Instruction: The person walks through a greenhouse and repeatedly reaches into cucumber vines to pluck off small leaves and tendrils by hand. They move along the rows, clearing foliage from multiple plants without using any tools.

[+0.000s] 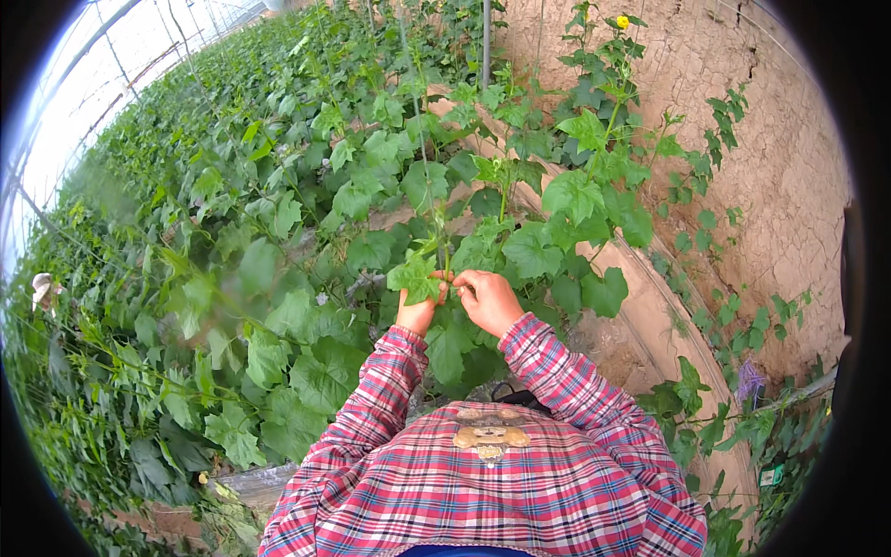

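In the middle of the head view, my left hand grips the green stem of a young climbing vine. A lobed leaf covers part of its fingers. My right hand meets it from the right, thumb and forefinger bent close together beside the stem. Whether those fingertips pinch anything is too small to tell. A thin support string runs upward from the vine near my hands. Broad green leaves surround both hands.
Dense rows of vines fill the left. A grey upright pole stands ahead. On the right, a dirt path runs beside a cracked earthen wall. Purple twine hangs at the lower right. A pale hat shows at far left.
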A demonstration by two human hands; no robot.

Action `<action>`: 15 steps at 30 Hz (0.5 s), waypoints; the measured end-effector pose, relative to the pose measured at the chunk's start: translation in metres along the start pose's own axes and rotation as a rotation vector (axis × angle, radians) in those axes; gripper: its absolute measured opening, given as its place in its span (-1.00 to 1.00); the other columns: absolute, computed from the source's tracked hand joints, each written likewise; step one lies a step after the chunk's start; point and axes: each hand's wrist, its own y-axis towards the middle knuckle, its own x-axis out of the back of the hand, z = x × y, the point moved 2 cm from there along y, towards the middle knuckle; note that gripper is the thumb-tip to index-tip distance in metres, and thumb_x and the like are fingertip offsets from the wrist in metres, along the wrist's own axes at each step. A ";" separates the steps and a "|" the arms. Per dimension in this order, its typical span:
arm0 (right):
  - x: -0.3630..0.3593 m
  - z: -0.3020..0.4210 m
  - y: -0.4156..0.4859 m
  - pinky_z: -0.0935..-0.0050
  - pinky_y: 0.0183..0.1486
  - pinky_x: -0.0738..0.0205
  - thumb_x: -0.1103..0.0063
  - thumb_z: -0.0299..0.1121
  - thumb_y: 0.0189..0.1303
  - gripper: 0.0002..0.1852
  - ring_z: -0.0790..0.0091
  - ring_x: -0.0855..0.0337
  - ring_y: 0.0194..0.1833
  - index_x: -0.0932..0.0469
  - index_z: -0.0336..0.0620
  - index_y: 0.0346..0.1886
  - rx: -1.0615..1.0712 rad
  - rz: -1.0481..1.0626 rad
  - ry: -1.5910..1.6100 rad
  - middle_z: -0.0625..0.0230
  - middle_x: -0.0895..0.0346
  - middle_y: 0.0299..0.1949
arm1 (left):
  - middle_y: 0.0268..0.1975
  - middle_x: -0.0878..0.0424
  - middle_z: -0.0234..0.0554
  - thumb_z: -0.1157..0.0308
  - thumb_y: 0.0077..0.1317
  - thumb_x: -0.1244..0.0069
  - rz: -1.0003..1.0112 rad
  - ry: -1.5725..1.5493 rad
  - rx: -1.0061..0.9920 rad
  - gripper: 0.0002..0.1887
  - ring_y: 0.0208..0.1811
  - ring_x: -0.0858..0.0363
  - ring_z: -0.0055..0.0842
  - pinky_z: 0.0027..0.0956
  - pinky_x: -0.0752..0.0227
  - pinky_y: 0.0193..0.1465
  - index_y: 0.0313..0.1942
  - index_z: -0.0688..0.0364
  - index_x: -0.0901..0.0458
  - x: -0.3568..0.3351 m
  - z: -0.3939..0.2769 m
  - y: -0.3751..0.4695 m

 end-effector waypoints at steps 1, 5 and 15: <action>0.008 -0.004 0.002 0.16 -0.24 -0.52 -0.15 -0.46 0.12 -0.88 0.04 -0.64 -0.32 -0.56 -0.23 -0.27 0.014 -0.048 -0.137 0.11 -0.64 -0.31 | -0.12 -0.71 -0.29 0.44 0.34 -0.06 0.002 0.064 -0.001 -0.81 -0.14 -0.58 -0.61 -0.43 -0.47 -0.21 -0.07 0.24 -0.60 -0.006 0.003 0.004; 0.003 0.005 0.000 0.11 -0.29 -0.50 -0.14 -0.46 0.11 -0.91 0.03 -0.60 -0.38 -0.52 -0.20 -0.31 0.104 0.040 -0.280 0.14 -0.58 -0.41 | -0.14 -0.71 -0.31 0.39 0.37 -0.05 0.014 0.036 -0.002 -0.80 -0.14 -0.60 -0.59 -0.43 -0.49 -0.24 -0.05 0.25 -0.59 0.006 0.005 -0.002; 0.009 0.023 0.018 0.09 -0.41 -0.38 -0.10 -0.44 0.11 -0.93 -0.03 -0.55 -0.47 -0.45 -0.21 -0.42 0.080 -0.182 -0.014 0.13 -0.50 -0.50 | -0.07 -0.62 -0.18 0.42 0.38 -0.04 0.004 0.059 0.014 -0.75 -0.08 -0.64 -0.46 -0.42 -0.59 -0.27 0.02 0.30 -0.53 0.003 -0.016 -0.014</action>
